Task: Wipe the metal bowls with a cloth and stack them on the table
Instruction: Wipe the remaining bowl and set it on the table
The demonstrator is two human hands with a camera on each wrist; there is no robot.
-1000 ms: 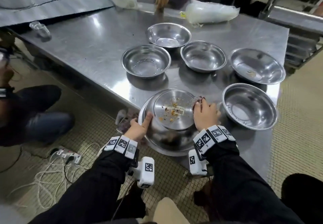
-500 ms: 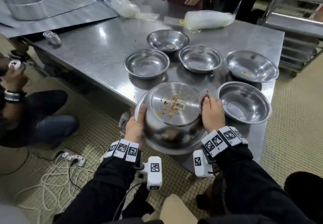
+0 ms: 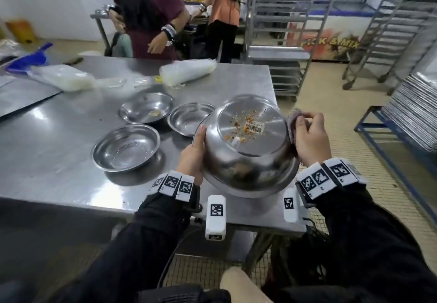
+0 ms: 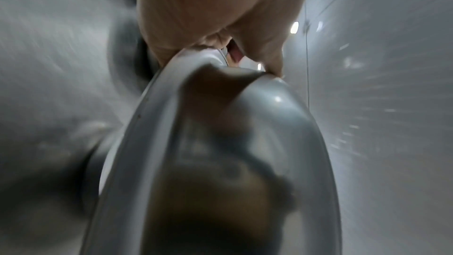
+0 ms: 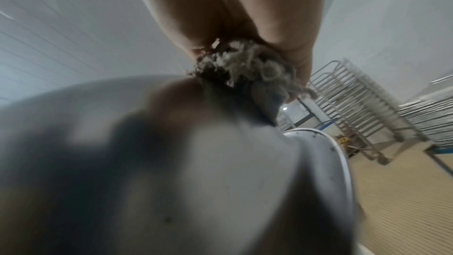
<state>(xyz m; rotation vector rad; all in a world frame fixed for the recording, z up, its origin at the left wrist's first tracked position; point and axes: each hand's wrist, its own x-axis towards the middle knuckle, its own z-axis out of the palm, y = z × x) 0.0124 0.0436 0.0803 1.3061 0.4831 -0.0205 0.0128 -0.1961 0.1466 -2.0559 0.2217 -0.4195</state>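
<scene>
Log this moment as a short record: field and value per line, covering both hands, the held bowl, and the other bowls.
held bowl: upside down, tilted, crumbs and barcode sticker on base
left hand: grips the bowl's rim
right hand: holds cloth at the bowl's side
other bowls: three open-side-up on table, unstacked

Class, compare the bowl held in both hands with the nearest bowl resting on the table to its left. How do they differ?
The held bowl is upside down and tilted, gripped by the left hand and steadied by the right hand, which holds the cloth; the nearest table bowl sits upright, untouched. The held bowl's base carries crumbs and a barcode sticker; the table bowl shows none. The held bowl looks larger. Both are shiny metal.
</scene>
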